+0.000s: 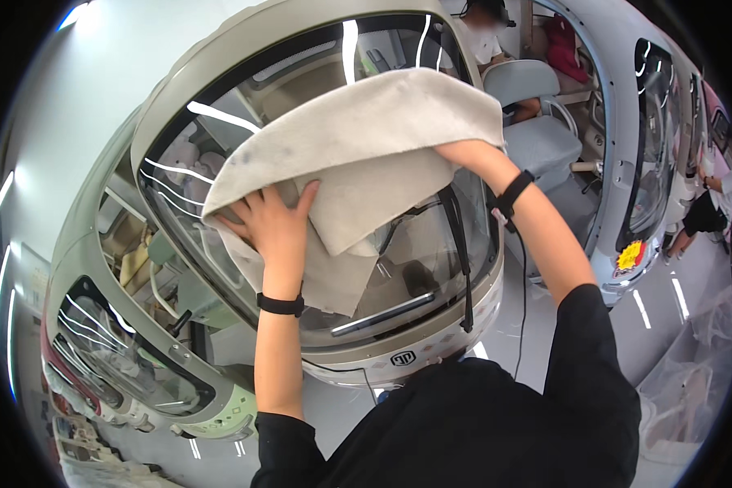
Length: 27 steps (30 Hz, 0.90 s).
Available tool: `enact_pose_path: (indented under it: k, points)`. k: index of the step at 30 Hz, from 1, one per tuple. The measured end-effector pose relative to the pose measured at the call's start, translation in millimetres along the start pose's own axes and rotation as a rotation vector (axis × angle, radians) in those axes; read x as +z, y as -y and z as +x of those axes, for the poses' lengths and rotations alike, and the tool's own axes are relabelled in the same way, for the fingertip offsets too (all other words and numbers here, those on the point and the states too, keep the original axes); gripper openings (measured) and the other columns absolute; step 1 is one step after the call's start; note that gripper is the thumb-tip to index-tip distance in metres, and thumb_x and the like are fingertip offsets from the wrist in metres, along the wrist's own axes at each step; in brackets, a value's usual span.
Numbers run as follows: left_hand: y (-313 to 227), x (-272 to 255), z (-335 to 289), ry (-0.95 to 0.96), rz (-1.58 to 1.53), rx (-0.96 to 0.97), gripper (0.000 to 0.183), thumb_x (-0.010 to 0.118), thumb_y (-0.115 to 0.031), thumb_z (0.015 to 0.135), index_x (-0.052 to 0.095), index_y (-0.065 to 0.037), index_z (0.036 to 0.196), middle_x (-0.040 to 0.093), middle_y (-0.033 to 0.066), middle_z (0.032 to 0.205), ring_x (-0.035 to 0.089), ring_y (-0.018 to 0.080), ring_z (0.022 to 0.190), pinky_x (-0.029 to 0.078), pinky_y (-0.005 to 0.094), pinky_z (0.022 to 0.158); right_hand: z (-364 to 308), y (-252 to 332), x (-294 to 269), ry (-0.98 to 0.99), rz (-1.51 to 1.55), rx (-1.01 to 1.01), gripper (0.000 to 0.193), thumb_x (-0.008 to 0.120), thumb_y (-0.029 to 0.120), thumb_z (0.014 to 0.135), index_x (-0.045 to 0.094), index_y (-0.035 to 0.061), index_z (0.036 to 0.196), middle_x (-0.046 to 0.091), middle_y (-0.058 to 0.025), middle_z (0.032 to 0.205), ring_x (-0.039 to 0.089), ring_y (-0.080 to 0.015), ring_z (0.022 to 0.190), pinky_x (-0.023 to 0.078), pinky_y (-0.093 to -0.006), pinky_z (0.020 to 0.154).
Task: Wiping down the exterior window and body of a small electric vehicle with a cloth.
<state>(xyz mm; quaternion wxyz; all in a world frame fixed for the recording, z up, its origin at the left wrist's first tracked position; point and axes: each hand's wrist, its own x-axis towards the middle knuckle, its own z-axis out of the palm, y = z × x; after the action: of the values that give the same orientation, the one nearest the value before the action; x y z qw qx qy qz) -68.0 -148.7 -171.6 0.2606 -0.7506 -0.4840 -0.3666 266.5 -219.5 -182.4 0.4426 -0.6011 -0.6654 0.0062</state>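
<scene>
A large beige cloth, folded over itself, lies across the sloped windscreen of a small rounded vehicle. Two of its corners hang down over the glass, and faint dark smudges mark the upper layer. My left hand rests on its left part, fingers spread and thumb apart, with the fingertips reaching under the top fold. At the right end, my right hand goes in beneath the fold, so its fingers are hidden. A black wiper runs down the glass below that hand.
A pale green vehicle stands close on the left, a light blue one on the right. A grey-blue seat and a seated person are at upper right. A black cable hangs by my right arm.
</scene>
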Motion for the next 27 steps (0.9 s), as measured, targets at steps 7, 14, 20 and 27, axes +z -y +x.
enact_pose_path:
  k: [7, 14, 20, 27]
  points:
    - [-10, 34, 92, -0.109, -0.051, -0.009, 0.085, 0.051, -0.067, 0.098, 0.037, -0.008, 0.157, 0.027, 0.0228, 0.165, 0.012, 0.0587, 0.150, 0.008, 0.0810, 0.112, 72, -26, -27, -0.125, -0.262, -0.015, 0.047, 0.052, 0.037, 0.103, 0.058, 0.0139, 0.144, 0.056, -0.0146, 0.148, 0.050, -0.0330, 0.137, 0.038, -0.0417, 0.115]
    - [-61, 45, 197, -0.202, -0.170, 0.151, 0.065, 0.055, -0.047, 0.102, 0.043, -0.005, 0.151, 0.031, 0.0280, 0.161, 0.019, 0.0626, 0.146, 0.022, 0.0611, 0.122, 84, -65, -35, -0.354, -0.219, -0.110, 0.042, 0.051, 0.036, 0.104, 0.063, 0.0104, 0.135, 0.064, -0.0149, 0.136, 0.061, -0.0347, 0.124, 0.046, -0.0432, 0.105]
    - [-131, 33, 252, 0.436, -0.340, 0.266, 0.076, 0.065, -0.048, 0.093, 0.044, -0.009, 0.154, 0.032, 0.0205, 0.165, 0.019, 0.0445, 0.155, 0.026, 0.0551, 0.123, 53, -83, -14, -0.574, -0.139, -0.191, 0.033, 0.056, 0.026, 0.103, 0.068, 0.0056, 0.126, 0.069, -0.0178, 0.126, 0.064, -0.0368, 0.117, 0.048, -0.0451, 0.102]
    - [-251, 61, 152, 0.198, -0.161, 1.046, 0.067, 0.060, -0.029, 0.092, 0.046, -0.002, 0.151, 0.044, 0.0236, 0.157, 0.039, 0.0460, 0.145, 0.027, 0.0494, 0.123, -78, -138, 39, -0.554, -0.500, -0.108, 0.026, 0.058, 0.016, 0.099, 0.072, 0.0024, 0.116, 0.071, -0.0223, 0.114, 0.065, -0.0413, 0.111, 0.049, -0.0492, 0.099]
